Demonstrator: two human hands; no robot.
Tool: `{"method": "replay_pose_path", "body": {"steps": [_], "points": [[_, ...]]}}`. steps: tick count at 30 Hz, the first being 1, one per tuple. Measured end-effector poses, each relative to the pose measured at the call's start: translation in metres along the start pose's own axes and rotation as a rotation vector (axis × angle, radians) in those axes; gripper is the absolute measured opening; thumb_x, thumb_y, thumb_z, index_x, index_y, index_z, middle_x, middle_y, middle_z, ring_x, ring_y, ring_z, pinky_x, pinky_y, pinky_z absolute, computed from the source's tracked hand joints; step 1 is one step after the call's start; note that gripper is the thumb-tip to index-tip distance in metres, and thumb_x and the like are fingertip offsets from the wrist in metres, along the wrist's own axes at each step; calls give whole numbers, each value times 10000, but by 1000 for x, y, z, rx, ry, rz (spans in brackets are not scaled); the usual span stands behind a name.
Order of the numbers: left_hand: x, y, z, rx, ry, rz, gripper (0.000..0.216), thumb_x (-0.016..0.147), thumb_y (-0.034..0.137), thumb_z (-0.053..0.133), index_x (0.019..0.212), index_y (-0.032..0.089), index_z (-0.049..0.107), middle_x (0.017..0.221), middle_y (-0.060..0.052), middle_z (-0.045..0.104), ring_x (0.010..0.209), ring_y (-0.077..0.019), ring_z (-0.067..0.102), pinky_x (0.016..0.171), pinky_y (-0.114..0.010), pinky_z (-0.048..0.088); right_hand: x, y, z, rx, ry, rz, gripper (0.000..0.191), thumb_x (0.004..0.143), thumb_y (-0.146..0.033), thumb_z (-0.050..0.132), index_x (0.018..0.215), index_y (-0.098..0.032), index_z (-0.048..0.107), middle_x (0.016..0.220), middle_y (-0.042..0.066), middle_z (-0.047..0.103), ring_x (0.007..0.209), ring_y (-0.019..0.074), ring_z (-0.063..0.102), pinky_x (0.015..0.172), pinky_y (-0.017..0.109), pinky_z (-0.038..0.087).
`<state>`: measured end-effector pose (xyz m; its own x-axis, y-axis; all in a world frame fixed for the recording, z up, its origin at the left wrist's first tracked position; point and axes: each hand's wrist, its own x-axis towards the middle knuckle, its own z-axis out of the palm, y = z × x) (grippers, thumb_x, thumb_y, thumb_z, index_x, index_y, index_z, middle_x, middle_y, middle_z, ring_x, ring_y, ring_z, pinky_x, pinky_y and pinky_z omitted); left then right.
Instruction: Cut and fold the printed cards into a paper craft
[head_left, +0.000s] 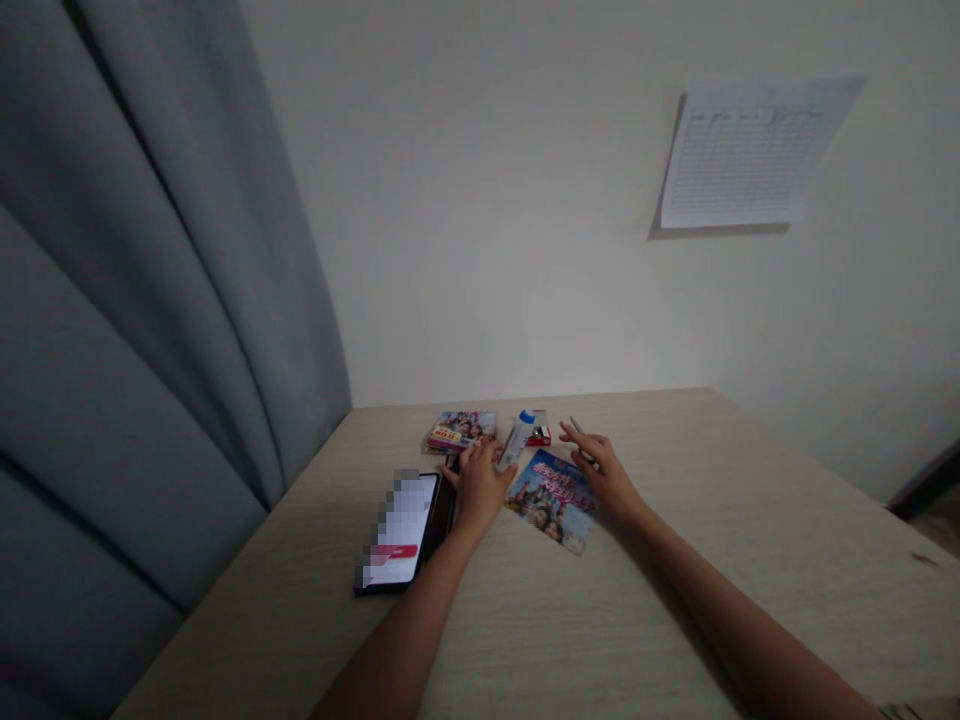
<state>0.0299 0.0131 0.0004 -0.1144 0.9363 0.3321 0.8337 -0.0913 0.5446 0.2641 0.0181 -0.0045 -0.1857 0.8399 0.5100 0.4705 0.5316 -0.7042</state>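
Observation:
My left hand (480, 485) is over the table beside a phone, fingers curled, with a clear bottle with a blue cap (517, 438), like a glue bottle, tilted between thumb and forefinger. My right hand (607, 478) has a thin grey pen-like stick (576, 427) between its fingers, its forefinger reaching forward. Its lower side is by the right edge of a colourful printed card (555, 505) with pictured figures and pink lettering, lying on the table between both hands.
A stack of similar cards (459, 428) lies behind my left hand. A small red-and-white box (540, 436) is behind the bottle. The lit phone (394, 530) rests on the table (525, 640). A grey curtain (172, 250) hangs left; a paper sheet (742, 160) is on the wall.

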Motion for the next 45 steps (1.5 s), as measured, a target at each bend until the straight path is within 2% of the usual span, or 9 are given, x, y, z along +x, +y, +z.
{"method": "replay_pose_path", "body": {"steps": [5, 10, 13, 15, 19, 22, 29, 33, 45], "points": [[0, 3, 0, 16, 13, -27, 296, 810, 309, 701, 1095, 252, 648, 1085, -80, 725, 1261, -337, 486, 1108, -712, 65, -1, 1, -1, -15, -7, 32, 525, 968, -322, 440, 1490, -351, 391, 1266, 50, 634, 1171, 259, 472, 1033, 485, 415], [0, 3, 0, 113, 27, -4, 304, 847, 344, 679, 1136, 263, 632, 1130, -70, 720, 1273, -297, 483, 1112, -708, 1, 0, 6, -1, -17, -5, 33, 552, 956, -314, 452, 1500, -352, 370, 1237, 49, 649, 1164, 261, 471, 1022, 477, 416], [-1, 3, -2, 138, 51, 22, 278, 856, 359, 676, 1115, 266, 638, 1170, -62, 708, 1269, -282, 484, 1124, -689, 7, 0, 6, -2, -13, -7, 47, 567, 945, -308, 464, 1502, -357, 366, 1236, 54, 650, 1142, 261, 484, 975, 463, 447], [-3, 4, -6, 128, 73, 26, 272, 843, 367, 693, 1091, 266, 644, 1126, -46, 720, 1247, -283, 496, 1123, -689, 29, -1, 6, -3, -4, -10, 66, 586, 934, -310, 479, 1504, -362, 358, 1247, 55, 642, 1141, 262, 489, 933, 447, 472], [-7, 9, -13, 74, 75, -15, 142, 807, 345, 733, 900, 251, 683, 951, -15, 738, 1117, -269, 564, 1111, -697, 50, -2, 6, -5, 12, -3, 100, 594, 922, -303, 480, 1500, -366, 362, 1259, 55, 622, 1147, 258, 491, 873, 415, 502], [-10, 10, -16, 50, 55, -11, 82, 790, 335, 744, 810, 262, 713, 930, -12, 738, 1096, -267, 570, 1108, -701, 9, -2, 6, -6, 9, 6, 103, 601, 917, -292, 479, 1503, -356, 358, 1250, 57, 620, 1140, 251, 494, 870, 404, 502], [-13, 7, -12, 57, 48, 39, 118, 798, 317, 728, 911, 316, 763, 1018, -12, 749, 1142, -263, 557, 1130, -669, -20, -2, 4, -8, -19, 21, 82, 592, 919, -284, 476, 1499, -340, 373, 1227, 63, 636, 1107, 251, 507, 852, 394, 492], [-15, 10, -11, 69, 16, 82, 173, 839, 354, 695, 1002, 331, 752, 1074, -9, 749, 1166, -273, 541, 1117, -698, -46, -2, 6, -8, -29, 30, 70, 569, 925, -286, 468, 1487, -345, 395, 1210, 63, 642, 1093, 252, 516, 840, 393, 494], [-12, 8, -3, 189, -51, 176, 341, 972, 482, 461, 1241, 397, 651, 1277, 3, 681, 1340, -328, 396, 1101, -734, -72, -1, 6, -8, -49, 28, 76, 588, 906, -260, 492, 1480, -359, 408, 1170, 67, 662, 1086, 268, 546, 859, 425, 503]]}}
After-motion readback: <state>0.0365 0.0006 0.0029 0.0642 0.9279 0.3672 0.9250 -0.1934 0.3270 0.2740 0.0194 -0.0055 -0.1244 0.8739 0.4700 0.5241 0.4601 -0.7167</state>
